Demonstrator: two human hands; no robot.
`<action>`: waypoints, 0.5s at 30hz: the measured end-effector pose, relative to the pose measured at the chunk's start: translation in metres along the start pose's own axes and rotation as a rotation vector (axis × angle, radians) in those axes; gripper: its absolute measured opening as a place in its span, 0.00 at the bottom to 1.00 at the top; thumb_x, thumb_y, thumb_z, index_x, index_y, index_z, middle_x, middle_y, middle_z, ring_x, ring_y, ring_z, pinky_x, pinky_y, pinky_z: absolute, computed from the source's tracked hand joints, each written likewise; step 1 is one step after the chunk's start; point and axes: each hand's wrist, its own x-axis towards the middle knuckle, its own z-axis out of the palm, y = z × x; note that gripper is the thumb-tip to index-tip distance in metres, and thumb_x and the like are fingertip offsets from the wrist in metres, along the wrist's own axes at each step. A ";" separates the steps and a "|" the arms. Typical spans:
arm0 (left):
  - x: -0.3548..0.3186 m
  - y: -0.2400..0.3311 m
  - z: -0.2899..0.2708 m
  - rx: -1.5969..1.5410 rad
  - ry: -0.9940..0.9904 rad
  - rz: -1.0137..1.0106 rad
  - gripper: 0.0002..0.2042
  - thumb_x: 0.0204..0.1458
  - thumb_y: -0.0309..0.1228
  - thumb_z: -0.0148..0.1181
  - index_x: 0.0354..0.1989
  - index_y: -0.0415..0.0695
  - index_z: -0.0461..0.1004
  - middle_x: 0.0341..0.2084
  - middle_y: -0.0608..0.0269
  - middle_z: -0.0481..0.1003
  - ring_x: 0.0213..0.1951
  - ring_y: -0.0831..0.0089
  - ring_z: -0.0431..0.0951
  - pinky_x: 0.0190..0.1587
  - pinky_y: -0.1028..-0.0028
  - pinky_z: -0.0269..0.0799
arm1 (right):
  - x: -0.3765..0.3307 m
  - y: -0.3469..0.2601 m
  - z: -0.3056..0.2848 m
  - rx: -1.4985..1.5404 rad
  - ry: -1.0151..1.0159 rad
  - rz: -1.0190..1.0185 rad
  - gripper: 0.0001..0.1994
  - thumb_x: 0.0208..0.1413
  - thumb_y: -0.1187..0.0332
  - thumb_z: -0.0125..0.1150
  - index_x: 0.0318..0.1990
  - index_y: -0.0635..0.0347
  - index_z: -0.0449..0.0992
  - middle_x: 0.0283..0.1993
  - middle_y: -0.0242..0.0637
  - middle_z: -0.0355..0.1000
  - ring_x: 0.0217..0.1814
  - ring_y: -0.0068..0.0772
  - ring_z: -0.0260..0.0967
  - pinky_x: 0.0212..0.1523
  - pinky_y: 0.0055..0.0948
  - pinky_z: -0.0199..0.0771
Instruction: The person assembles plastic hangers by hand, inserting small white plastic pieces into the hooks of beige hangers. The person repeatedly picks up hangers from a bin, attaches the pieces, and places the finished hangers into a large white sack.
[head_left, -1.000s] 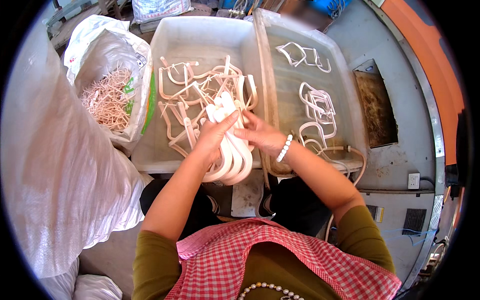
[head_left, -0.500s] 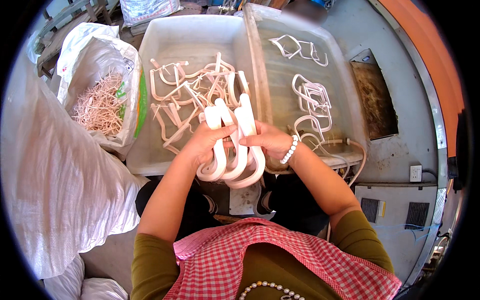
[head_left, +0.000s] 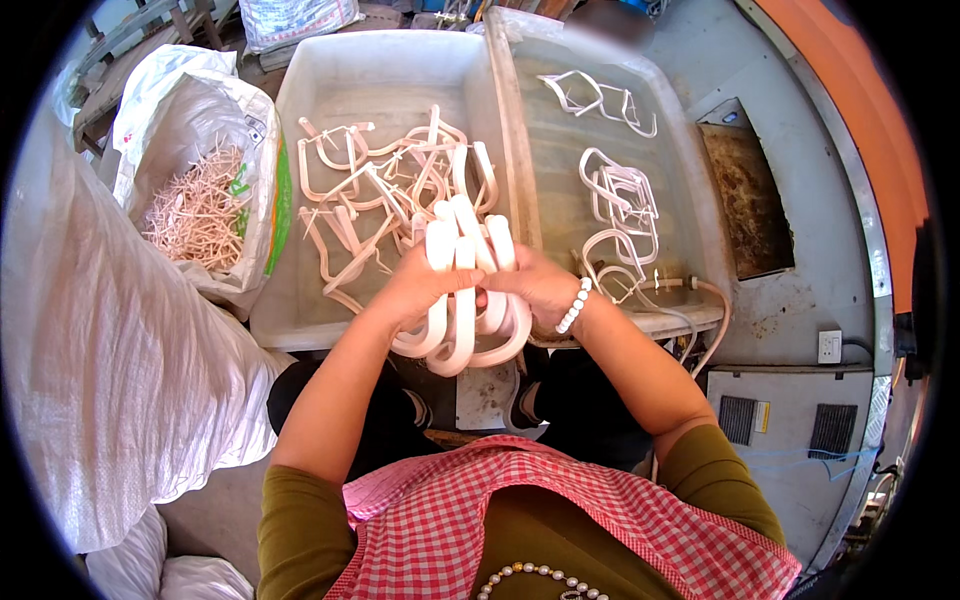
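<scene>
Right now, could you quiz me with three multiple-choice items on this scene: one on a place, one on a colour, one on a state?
1. Where is the sack of thin sticks?
A. left of the tubs
B. inside the right tub
C. on the person's lap

2. What colour are the hooks?
A. blue
B. off-white
C. black

3. How are the hands?
A. both empty
B. both closed on the hooks
C. one in a tub

Key:
1 A: the sack stands left of the left tub.
2 B: the hooks are pale.
3 B: the left hand and right hand clasp the bundle.
</scene>
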 end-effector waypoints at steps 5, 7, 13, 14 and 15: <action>-0.001 0.007 -0.009 -0.016 0.179 -0.032 0.14 0.50 0.25 0.63 0.43 0.37 0.70 0.34 0.58 0.75 0.34 0.70 0.78 0.38 0.70 0.77 | 0.001 -0.003 -0.021 0.046 0.064 0.161 0.12 0.53 0.73 0.62 0.43 0.66 0.71 0.30 0.37 0.73 0.29 0.28 0.73 0.34 0.29 0.77; -0.002 0.011 -0.011 -0.089 0.253 -0.008 0.10 0.52 0.27 0.60 0.41 0.38 0.72 0.29 0.58 0.76 0.29 0.71 0.78 0.34 0.72 0.76 | -0.001 -0.006 -0.017 0.039 0.066 0.183 0.11 0.53 0.73 0.61 0.42 0.66 0.71 0.29 0.37 0.73 0.29 0.29 0.73 0.34 0.28 0.77; -0.001 0.025 -0.026 -0.262 0.395 0.069 0.14 0.53 0.33 0.60 0.43 0.38 0.70 0.32 0.54 0.77 0.35 0.66 0.78 0.40 0.68 0.77 | -0.025 -0.018 -0.019 -0.359 0.011 0.078 0.06 0.52 0.76 0.57 0.38 0.65 0.69 0.27 0.34 0.71 0.27 0.25 0.70 0.32 0.27 0.73; 0.000 0.023 -0.032 -0.300 0.385 0.088 0.13 0.54 0.33 0.60 0.43 0.39 0.70 0.31 0.54 0.76 0.35 0.64 0.79 0.39 0.65 0.78 | -0.032 -0.021 -0.020 -0.437 -0.034 0.098 0.06 0.52 0.76 0.57 0.38 0.65 0.69 0.26 0.33 0.70 0.27 0.23 0.70 0.31 0.25 0.72; -0.002 0.025 -0.037 -0.361 0.384 0.108 0.13 0.54 0.33 0.60 0.43 0.39 0.70 0.32 0.54 0.76 0.36 0.64 0.79 0.40 0.65 0.77 | -0.040 -0.022 -0.020 -0.513 -0.081 0.120 0.07 0.52 0.75 0.57 0.37 0.65 0.69 0.26 0.32 0.70 0.26 0.22 0.69 0.30 0.23 0.71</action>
